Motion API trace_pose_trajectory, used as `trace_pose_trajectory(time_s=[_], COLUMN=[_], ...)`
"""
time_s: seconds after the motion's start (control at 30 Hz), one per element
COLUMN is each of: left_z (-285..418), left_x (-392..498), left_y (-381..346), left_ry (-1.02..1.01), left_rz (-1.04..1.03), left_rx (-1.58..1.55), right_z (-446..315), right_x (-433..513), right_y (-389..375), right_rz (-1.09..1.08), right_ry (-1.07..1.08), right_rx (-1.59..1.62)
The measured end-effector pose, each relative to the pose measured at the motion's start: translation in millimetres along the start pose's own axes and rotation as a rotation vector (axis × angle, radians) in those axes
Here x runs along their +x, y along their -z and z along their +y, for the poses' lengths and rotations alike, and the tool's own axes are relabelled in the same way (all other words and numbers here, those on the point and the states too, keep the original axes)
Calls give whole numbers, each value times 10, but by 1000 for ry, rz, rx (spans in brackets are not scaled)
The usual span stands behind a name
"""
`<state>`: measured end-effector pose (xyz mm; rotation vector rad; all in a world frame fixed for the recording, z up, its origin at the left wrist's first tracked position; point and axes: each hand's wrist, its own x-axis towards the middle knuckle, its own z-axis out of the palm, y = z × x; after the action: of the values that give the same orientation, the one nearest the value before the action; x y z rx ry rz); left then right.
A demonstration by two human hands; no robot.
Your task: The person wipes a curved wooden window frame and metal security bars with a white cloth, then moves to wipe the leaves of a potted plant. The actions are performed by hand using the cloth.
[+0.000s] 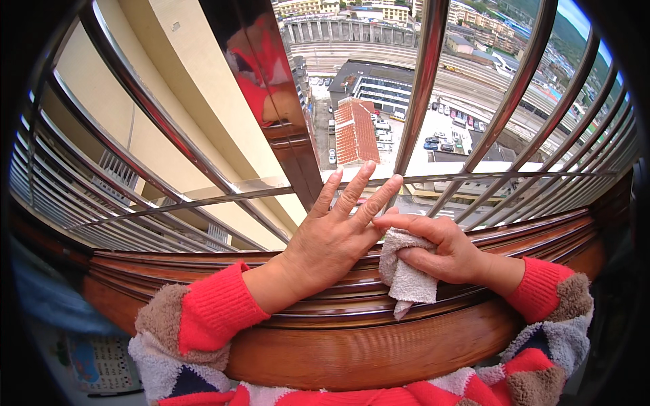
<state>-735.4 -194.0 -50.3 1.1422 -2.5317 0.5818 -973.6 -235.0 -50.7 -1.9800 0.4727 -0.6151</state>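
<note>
My left hand [337, 233] is spread with its fingers pointing up and to the right, in front of the metal window bars; it holds nothing. To its right, my right hand [436, 248] grips a crumpled light terry cloth [411, 284] between thumb and fingers, and its index finger meets the left hand near the little-finger side or thumb side; which one I cannot tell. The cloth hangs over the brown window track [345, 302]. Part of my right hand's fingers is hidden behind the cloth and the left hand.
Vertical metal bars [424, 86] and a crossbar [508, 175] stand beyond the track. A wide shiny post [277, 106] rises left of centre. A wooden sill [376, 350] runs along the near side. Far below lie a red tiled roof [355, 133] and parked cars.
</note>
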Motion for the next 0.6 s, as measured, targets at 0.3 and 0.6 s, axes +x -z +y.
trace_pose_trajectory(time_s=[0.3,0.6], left_z=[77,89], left_x=[36,59], left_y=[2,47], left_ry=[-12,-48], left_rz=[-35,-49], left_rx=[-26,-75], right_z=[-34,70], right_x=[-34,-28], right_y=[-74,-78], right_rz=[-127,-17], right_ry=[142,255], right_rx=[-160,-352])
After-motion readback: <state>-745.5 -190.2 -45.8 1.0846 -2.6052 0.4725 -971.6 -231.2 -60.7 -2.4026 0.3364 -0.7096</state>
